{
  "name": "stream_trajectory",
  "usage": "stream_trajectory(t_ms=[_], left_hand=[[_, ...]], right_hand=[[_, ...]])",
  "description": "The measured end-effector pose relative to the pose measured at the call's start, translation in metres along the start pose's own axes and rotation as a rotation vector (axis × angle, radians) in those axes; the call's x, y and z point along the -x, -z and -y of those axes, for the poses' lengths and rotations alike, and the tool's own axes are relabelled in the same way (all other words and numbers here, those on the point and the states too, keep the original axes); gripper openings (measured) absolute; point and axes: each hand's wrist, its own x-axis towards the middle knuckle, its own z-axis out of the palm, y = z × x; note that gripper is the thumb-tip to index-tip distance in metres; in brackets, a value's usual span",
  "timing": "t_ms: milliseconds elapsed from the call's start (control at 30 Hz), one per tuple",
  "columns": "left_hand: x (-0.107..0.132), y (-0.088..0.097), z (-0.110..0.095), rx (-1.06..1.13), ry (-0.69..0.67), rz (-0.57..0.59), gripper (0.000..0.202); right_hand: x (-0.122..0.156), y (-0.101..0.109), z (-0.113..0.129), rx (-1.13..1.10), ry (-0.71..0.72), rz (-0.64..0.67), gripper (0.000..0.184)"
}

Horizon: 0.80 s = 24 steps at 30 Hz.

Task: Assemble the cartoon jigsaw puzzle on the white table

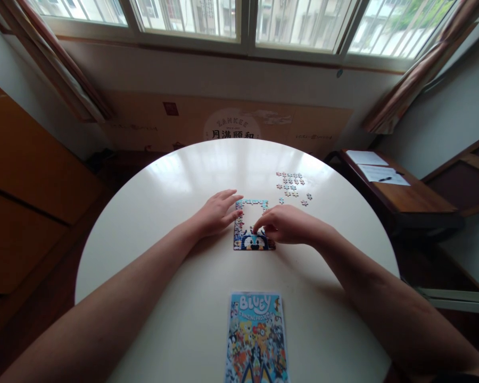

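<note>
A partly assembled jigsaw puzzle (254, 243) lies in the middle of a white round table. Its border and its bottom part, with a blue cartoon face, are filled in; a pale gap shows in the middle. My left hand (219, 214) rests at the puzzle's left edge, fingers spread and holding nothing. Over the lower right of the puzzle is my right hand (285, 223), fingers curled and fingertips down at the top of the blue face. Whatever may be between those fingertips is hidden. Several loose puzzle pieces (290, 181) lie beyond my right hand.
A colourful printed picture sheet (256, 335) lies on the white table (175, 324) near me. To the right, a wooden side table (423, 198) holds papers (383, 174) and a pen. Windows and a large printed board (143, 119) are behind the table.
</note>
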Motion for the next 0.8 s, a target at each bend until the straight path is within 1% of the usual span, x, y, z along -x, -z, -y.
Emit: stream_trajectory(t_ms=[67, 133, 233, 300, 367, 433, 500, 567, 633, 700, 800], left_hand=[[0.000, 0.000, 0.000, 0.003, -0.002, 0.002, 0.057], [0.000, 0.000, 0.000, 0.008, -0.003, -0.001, 0.056], [0.000, 0.001, 0.000, 0.018, -0.001, -0.011, 0.055], [0.001, 0.001, 0.000, 0.033, -0.004, -0.026, 0.052], [0.001, 0.002, -0.001, 0.060, -0.010, -0.060, 0.048], [0.000, 0.004, -0.001, 0.092, -0.014, -0.117, 0.041], [0.000, 0.006, -0.001, 0.117, -0.011, -0.190, 0.033], [0.000, 0.009, -0.001, 0.125, 0.004, -0.268, 0.029], [0.000, 0.012, -0.002, 0.118, 0.034, -0.339, 0.030], [0.001, 0.016, -0.003, 0.112, 0.067, -0.393, 0.035], [0.002, 0.019, -0.004, 0.139, 0.103, -0.428, 0.044]], right_hand=[[0.000, 0.000, 0.000, -0.004, 0.016, -0.015, 0.040], [0.000, 0.001, -0.001, -0.006, 0.034, -0.060, 0.039], [0.002, 0.005, -0.007, -0.009, 0.017, -0.169, 0.033], [0.005, 0.009, -0.014, 0.002, -0.019, -0.278, 0.029], [0.009, 0.015, -0.024, 0.040, -0.075, -0.465, 0.025], [0.016, 0.024, -0.037, 0.088, -0.151, -0.711, 0.023], [0.024, 0.032, -0.053, 0.134, -0.229, -0.934, 0.028], [0.033, 0.039, -0.070, 0.157, -0.295, -1.074, 0.041], [0.040, 0.041, -0.088, 0.147, -0.374, -1.153, 0.052], [0.045, 0.039, -0.104, 0.091, -0.472, -1.188, 0.056], [0.047, 0.030, -0.123, -0.036, -0.620, -1.167, 0.056]])
